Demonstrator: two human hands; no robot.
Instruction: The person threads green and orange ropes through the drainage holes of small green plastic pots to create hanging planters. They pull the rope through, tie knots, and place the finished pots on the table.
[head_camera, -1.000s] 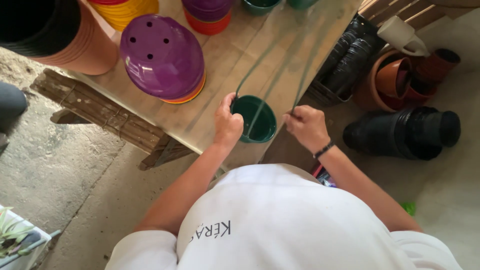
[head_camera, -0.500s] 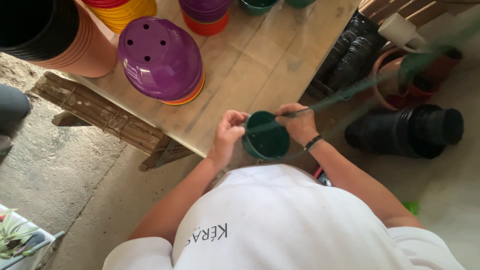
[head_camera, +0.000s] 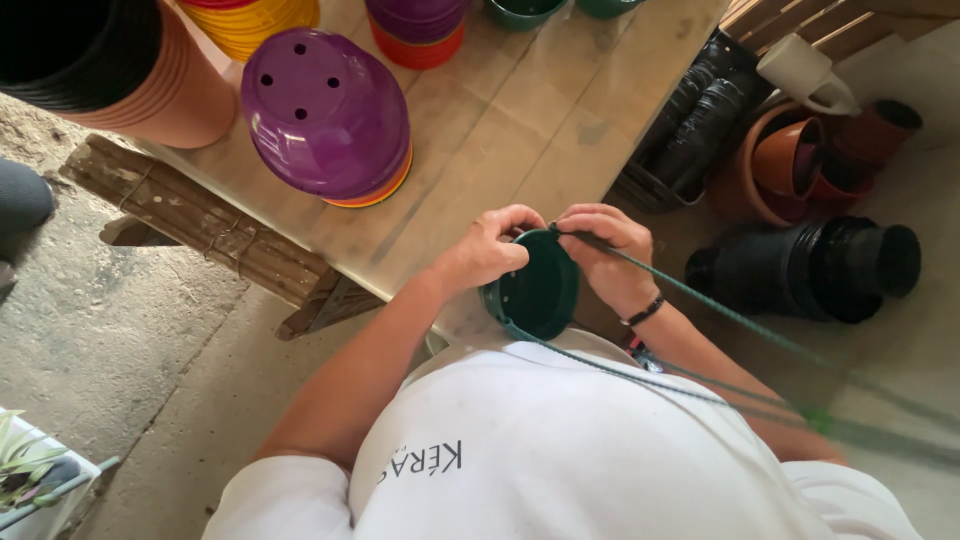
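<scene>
We see a small green pot (head_camera: 535, 290) of smooth, faintly glossy plastic, with thin green plastic strands (head_camera: 720, 315) running from its rim. The table (head_camera: 520, 130) is bare, matt wood with visible grain. The upturned purple pot (head_camera: 325, 110) is glossy plastic. The black pots (head_camera: 810, 270) look matt. The floor (head_camera: 110, 340) is rough concrete.

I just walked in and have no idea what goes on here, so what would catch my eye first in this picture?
Probably the big upturned purple plastic pot with drain holes, sitting on the pale wooden table at upper left. Next, at the table's near edge, the left hand and right hand grip the rim of a small dark green plastic pot, with thin green hanger strands trailing off to the right.
</scene>
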